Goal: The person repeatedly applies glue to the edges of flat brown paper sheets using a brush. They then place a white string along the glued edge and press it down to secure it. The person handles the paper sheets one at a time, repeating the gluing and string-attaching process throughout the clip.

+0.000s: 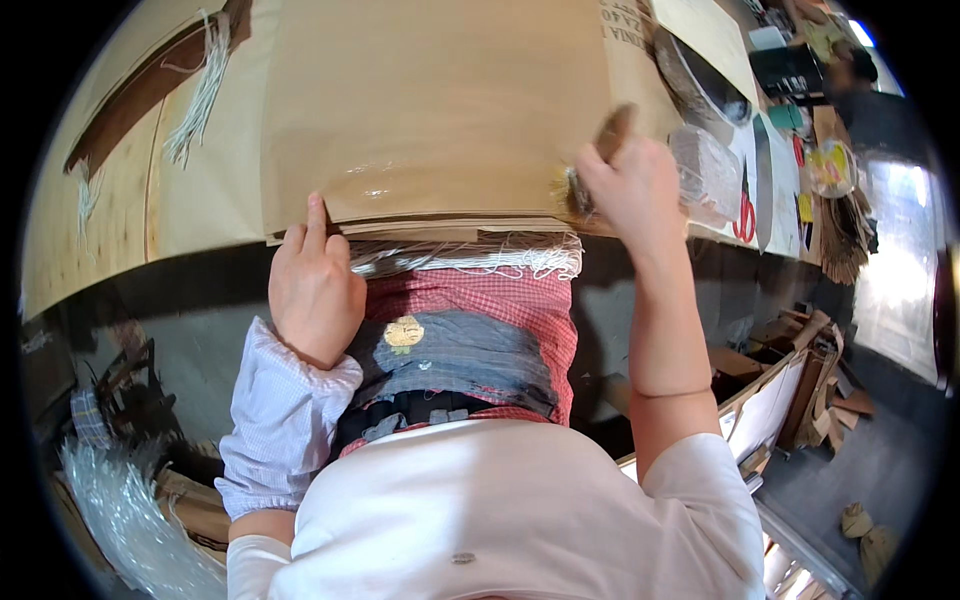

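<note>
A stack of large brown paper sheets [430, 100] lies on the table in front of me, its layered edge toward my body. Wet, shiny streaks show on the top sheet near that edge. My right hand [635, 190] is closed around a brush [614, 132] with a dark handle, its pale bristles down at the sheet's near right corner. At the near left corner, my left hand [315, 285] rests its outstretched index fingertip on the paper. Its other fingers are bent near the edge. White strings [470, 257] lie in a bundle across my lap, just below the sheets.
More white strings [205, 95] hang over a slot in the wooden table [115, 215] at left. On the right are red-handled scissors [745, 215], a clear plastic-wrapped block [705, 170] and a dark round basin [695, 80]. Cardboard scraps [830, 405] lie lower right. Another person [860, 100] is far right.
</note>
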Action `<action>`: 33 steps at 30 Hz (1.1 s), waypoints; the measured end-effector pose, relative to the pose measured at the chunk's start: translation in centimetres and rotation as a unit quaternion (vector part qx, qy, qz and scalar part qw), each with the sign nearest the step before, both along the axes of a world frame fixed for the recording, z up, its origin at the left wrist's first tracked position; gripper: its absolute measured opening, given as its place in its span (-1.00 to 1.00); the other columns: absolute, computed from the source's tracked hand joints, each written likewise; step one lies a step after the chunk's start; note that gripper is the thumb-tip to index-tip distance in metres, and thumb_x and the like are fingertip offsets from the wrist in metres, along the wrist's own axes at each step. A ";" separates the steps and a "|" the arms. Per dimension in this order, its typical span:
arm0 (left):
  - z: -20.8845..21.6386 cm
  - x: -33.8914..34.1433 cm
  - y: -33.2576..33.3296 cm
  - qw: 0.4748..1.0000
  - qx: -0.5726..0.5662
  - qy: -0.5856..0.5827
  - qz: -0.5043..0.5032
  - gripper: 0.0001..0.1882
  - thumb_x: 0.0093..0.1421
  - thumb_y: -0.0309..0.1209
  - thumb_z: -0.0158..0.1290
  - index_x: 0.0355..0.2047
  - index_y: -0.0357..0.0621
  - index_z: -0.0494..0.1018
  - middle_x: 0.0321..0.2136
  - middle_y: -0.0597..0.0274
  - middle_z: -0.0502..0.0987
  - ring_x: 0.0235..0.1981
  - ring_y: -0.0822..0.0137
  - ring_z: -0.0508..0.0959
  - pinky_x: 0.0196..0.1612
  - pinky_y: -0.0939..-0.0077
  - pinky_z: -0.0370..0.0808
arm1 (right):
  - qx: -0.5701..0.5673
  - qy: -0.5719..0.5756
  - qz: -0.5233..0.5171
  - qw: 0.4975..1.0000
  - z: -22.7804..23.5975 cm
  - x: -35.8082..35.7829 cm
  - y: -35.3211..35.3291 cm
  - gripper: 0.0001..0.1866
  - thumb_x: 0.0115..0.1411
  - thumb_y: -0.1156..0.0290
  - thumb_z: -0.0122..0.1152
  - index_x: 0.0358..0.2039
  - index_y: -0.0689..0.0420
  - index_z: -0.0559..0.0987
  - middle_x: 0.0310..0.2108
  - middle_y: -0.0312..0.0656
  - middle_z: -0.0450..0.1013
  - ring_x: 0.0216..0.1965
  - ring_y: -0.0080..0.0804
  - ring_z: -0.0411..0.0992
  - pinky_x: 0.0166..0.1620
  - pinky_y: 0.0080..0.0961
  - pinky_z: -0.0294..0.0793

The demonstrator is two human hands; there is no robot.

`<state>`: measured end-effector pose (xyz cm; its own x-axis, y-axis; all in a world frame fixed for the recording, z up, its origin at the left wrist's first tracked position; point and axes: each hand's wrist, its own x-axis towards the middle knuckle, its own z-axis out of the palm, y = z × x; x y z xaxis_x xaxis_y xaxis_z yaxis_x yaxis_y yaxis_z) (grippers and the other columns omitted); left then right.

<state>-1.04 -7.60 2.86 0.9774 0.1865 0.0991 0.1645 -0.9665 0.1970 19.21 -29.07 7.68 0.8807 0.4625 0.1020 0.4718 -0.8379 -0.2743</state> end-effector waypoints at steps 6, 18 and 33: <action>0.6 -1.2 0.6 0.998 -0.056 -0.007 -0.012 -0.90 -0.08 -0.64 0.00 -0.52 -0.29 0.31 0.16 -0.26 0.19 -0.16 -0.13 0.37 -0.03 0.20 0.33 | 0.467 0.240 -0.039 0.850 4.2 2.0 -7.7 -0.82 0.11 0.32 0.17 -0.42 0.17 0.59 -0.49 -0.30 0.49 -0.54 -0.58 0.37 -0.44 -0.57 0.37; 7.5 -7.1 1.4 0.696 -0.717 0.019 -0.012 -0.93 0.01 -0.59 0.04 -0.50 -0.25 0.35 -0.58 0.13 0.47 -0.64 0.47 0.40 -0.59 0.62 0.28 | 0.269 0.033 0.172 0.947 -2.5 -5.8 -8.0 -0.67 0.05 0.62 0.07 -0.11 0.29 0.49 -0.04 0.01 0.41 0.00 -0.12 0.40 0.05 -0.35 0.38; 13.1 -8.4 4.8 0.821 -0.492 -0.288 -0.024 -0.91 0.02 -0.58 0.03 -0.57 -0.21 0.35 -0.64 0.26 0.36 -0.62 0.46 0.29 -0.53 0.60 0.15 | 0.363 0.389 0.429 0.730 1.5 -6.6 -8.4 -0.84 0.07 0.45 0.24 -0.33 0.24 0.62 -0.54 -0.24 0.45 -0.46 -0.40 0.41 -0.38 -0.56 0.35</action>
